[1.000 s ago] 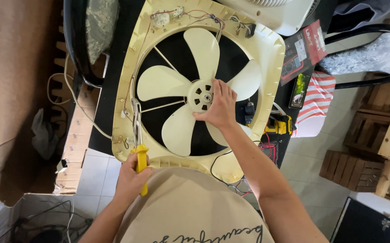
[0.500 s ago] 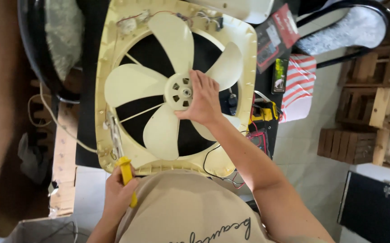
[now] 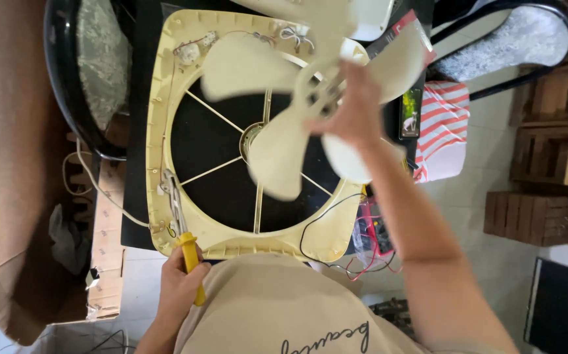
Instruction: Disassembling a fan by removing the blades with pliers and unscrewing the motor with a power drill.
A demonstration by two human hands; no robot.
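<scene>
My right hand [image 3: 353, 108] grips the hub of a cream fan blade [image 3: 277, 154], lifted off and held above and to the right of the frame's middle, blurred by motion. Below it lies the cream square fan housing [image 3: 159, 131] with thin spokes and a small motor hub [image 3: 252, 134] at its centre, on a black surface. My left hand [image 3: 179, 285] holds a yellow-handled screwdriver [image 3: 189, 255] at the housing's near left corner, its metal shaft lying along the left rim.
A black round chair [image 3: 68, 85] stands at the left, another black chair [image 3: 513, 39] at the upper right. A multimeter with red and black leads [image 3: 379, 226], a striped cloth [image 3: 444, 124], wooden crates [image 3: 546, 164] and cardboard [image 3: 9, 164] surround the work surface.
My right hand has pulled the fan blade off the housing's hub and raised it up and to the right, exposing the spokes. My left hand stays on the screwdriver.
</scene>
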